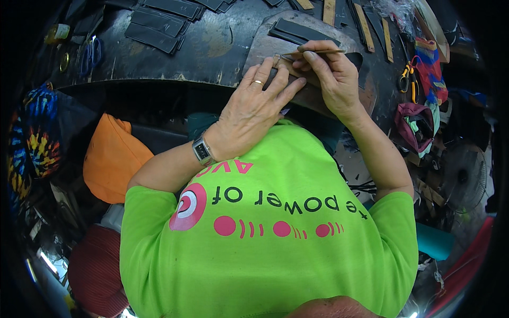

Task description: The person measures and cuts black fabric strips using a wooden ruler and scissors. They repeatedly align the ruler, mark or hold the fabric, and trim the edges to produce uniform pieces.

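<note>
My right hand (336, 77) pinches a thin, pencil-like stick (335, 51), held almost level with its tip toward the left. That tip is close to the fingertips of my left hand (252, 103). My left hand lies with its fingers spread over a brown flat piece (310, 74), pressing near the edge of a worn board (257, 50). My fingers cover part of the piece, and what lies under the tip is too small to make out. Just beyond my hands, dark flat strips (299, 33) lie stacked on the board.
More black strips (154, 32) lie stacked on the dark table (212, 66) at the far left, with blue scissors (91, 55) nearby. Narrow wooden strips (365, 29) lie at the far right. Yellow-handled cutters (407, 79) hang at the right edge, beside a maroon pouch (411, 122).
</note>
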A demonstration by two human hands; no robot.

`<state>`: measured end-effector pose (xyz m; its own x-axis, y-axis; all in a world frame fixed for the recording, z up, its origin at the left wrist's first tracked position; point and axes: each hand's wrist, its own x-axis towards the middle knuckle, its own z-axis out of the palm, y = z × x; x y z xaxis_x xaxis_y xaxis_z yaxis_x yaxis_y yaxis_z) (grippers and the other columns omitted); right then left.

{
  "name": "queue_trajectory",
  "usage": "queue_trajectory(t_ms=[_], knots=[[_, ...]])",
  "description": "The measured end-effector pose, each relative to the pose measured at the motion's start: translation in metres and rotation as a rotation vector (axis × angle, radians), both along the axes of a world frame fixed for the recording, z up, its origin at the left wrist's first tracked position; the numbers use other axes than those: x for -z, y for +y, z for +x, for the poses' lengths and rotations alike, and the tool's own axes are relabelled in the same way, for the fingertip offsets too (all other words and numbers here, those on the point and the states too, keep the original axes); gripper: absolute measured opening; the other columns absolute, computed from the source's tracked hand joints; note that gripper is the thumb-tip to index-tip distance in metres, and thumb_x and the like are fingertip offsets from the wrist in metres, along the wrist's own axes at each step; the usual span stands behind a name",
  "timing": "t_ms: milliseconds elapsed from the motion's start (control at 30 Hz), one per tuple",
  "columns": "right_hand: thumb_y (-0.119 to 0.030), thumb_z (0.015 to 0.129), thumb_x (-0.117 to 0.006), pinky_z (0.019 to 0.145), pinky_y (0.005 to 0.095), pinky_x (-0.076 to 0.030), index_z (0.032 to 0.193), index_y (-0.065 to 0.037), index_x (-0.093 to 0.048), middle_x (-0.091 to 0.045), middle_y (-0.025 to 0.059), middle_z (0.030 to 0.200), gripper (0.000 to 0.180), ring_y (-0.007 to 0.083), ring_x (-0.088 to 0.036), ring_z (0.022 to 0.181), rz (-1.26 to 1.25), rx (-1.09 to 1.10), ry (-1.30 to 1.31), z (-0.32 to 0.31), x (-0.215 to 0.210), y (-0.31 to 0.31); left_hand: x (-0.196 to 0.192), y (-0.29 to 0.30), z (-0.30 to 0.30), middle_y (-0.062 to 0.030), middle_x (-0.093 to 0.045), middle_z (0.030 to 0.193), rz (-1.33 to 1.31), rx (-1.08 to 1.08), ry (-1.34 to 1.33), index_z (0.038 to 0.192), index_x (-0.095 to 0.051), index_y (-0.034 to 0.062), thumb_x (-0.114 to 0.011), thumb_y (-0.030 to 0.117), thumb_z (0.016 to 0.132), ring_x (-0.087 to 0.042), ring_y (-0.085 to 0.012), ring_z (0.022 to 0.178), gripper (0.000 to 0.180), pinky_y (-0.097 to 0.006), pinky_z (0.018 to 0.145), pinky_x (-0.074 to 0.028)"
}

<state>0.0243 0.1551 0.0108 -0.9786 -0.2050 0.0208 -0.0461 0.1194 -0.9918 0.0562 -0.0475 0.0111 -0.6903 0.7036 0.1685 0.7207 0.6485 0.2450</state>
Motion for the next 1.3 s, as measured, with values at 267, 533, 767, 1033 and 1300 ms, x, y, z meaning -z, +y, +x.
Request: queue_trajectory(t_ms=[267,533,767,1033,1300], knots=[[-0.006,0.100,-0.054,0.074,0.0241,-0.054,0.111,0.000,-0.059,-0.070,0.0069,0.092,0.014,0.0113,-0.067,0.083,-0.073,0.088,0.063,0.000,-0.002,-0.011,0.004,-0.001,-0.002,-0.0125,-0.042,0.141,-0.015,0.006,0.038,0.145,-0.045,0.0176,-0.080,0.029,0.073,-0.039,-0.0326,0.134,0.081,-0.045,0.112,-0.035],[-0.003,0.095,-0.056,0.067,0.0324,-0.053,0.106,-0.001,-0.057,-0.066,0.0139,0.084,0.011,0.0260,-0.067,0.073,0.374,-0.021,0.318,-0.008,-0.011,-0.016,0.001,-0.002,-0.004,-0.0131,-0.047,0.139,-0.017,0.008,0.083,0.137,-0.053,0.0139,-0.078,0.026,0.076,-0.041,-0.0332,0.133,0.068,-0.044,0.110,-0.037],[-0.009,0.097,-0.058,0.070,0.0282,-0.053,0.107,-0.001,-0.059,-0.068,0.0119,0.087,0.013,0.0186,-0.066,0.077,0.277,-0.009,0.291,-0.010,-0.003,-0.014,0.003,-0.002,-0.007,-0.0114,-0.047,0.137,-0.016,0.027,0.089,0.140,-0.050,0.0171,-0.078,0.025,0.074,-0.041,-0.0306,0.132,0.072,-0.044,0.110,-0.036],[-0.010,0.101,-0.053,0.072,0.0244,-0.053,0.111,-0.003,-0.058,-0.068,0.0066,0.090,0.013,0.0100,-0.065,0.080,0.105,-0.056,0.069,-0.006,-0.005,-0.011,0.006,-0.002,-0.003,-0.0105,-0.046,0.138,-0.028,0.001,0.107,0.139,-0.051,0.0178,-0.077,0.026,0.074,-0.040,-0.0307,0.133,0.070,-0.043,0.111,-0.036],[-0.006,0.094,-0.060,0.071,0.0335,-0.053,0.104,-0.003,-0.059,-0.067,0.0151,0.089,0.011,0.0307,-0.067,0.080,0.436,-0.139,0.491,-0.005,-0.013,-0.021,0.004,-0.006,-0.004,-0.0127,-0.047,0.131,0.021,0.041,0.060,0.134,-0.054,0.0112,-0.067,0.020,0.079,-0.040,-0.0339,0.132,0.057,-0.043,0.111,-0.034]])
